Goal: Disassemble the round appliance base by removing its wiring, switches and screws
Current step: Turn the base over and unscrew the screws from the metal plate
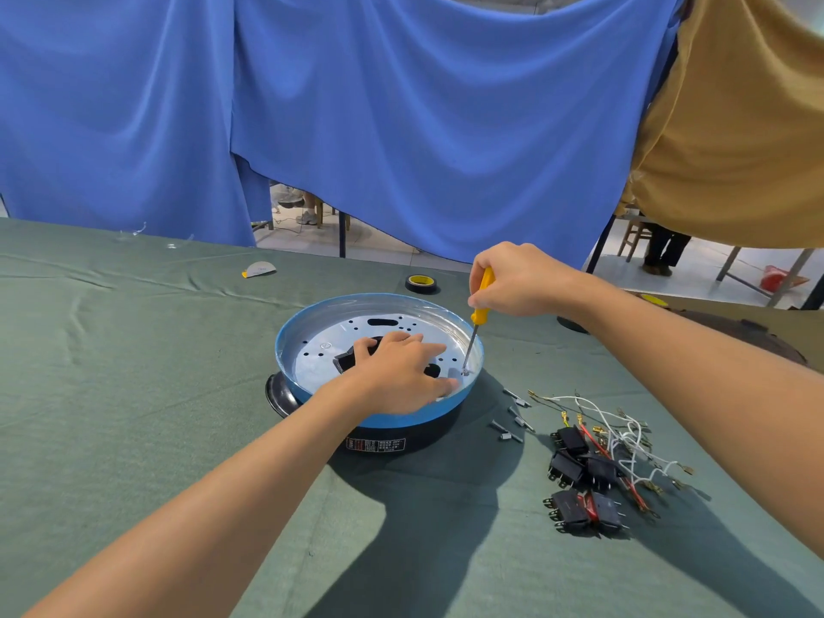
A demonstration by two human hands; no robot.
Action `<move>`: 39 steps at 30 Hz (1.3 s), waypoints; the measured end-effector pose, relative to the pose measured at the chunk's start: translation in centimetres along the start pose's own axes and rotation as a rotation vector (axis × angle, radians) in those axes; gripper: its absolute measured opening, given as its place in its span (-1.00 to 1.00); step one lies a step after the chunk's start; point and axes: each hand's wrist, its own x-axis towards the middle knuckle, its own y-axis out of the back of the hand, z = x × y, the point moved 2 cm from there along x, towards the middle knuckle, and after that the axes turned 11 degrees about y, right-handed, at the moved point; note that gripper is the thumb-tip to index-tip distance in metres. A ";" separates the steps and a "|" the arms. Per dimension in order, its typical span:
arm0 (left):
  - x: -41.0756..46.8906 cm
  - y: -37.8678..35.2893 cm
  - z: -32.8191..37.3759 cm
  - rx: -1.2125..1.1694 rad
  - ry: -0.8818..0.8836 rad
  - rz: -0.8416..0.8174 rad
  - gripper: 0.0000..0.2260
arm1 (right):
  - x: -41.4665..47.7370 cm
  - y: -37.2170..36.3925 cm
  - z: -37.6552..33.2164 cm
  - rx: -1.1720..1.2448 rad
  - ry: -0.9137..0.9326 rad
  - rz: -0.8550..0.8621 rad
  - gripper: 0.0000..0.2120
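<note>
On the green table cloth [133, 394] the round appliance base [285, 345] sits about mid-table, with loads of bare cloth to its left and in front. The right side is busier: loose screws [512, 417] just beside the rim, then a pile of black switches [575, 475] tangled in wires [624, 434] (white and red ones). A tape roll [422, 284] lies behind, near the far edge. The left hand [401, 372] lies flat inside the base, fingers straight, pressing the metal plate. The right hand [517, 278] is curled round the yellow screwdriver [481, 305], nearly upright, tip down by the right rim.
</note>
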 end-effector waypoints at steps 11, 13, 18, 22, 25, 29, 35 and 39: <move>2.6 1.4 1.4 -0.023 -0.058 0.097 -0.76 | -5.4 -5.5 5.0 0.936 -0.487 0.701 -0.84; 2.8 1.2 1.9 -0.067 -0.095 0.066 -0.78 | -6.2 -8.4 5.1 1.180 -0.561 0.767 -0.83; 3.2 0.6 3.0 -0.021 -0.144 0.068 -0.83 | -6.5 -11.4 4.8 1.316 -0.517 0.900 -0.87; 3.4 0.6 3.0 -0.013 -0.127 0.101 -0.84 | -6.6 -12.6 4.3 1.111 -0.477 0.926 -0.88; 3.2 0.7 3.2 0.008 -0.132 0.122 -0.86 | -6.7 -13.1 3.8 0.892 -0.432 0.936 -0.87; 2.9 0.6 3.4 0.067 -0.124 0.149 -0.84 | -6.8 -13.0 3.4 0.725 -0.351 0.920 -0.85; 2.9 1.2 3.9 0.057 -0.081 0.216 -0.81 | -7.0 -13.0 3.0 0.671 -0.333 0.889 -0.88; 2.2 2.6 4.4 -0.021 -0.072 0.305 -0.80 | -7.1 -12.6 3.4 0.808 -0.401 0.922 -0.93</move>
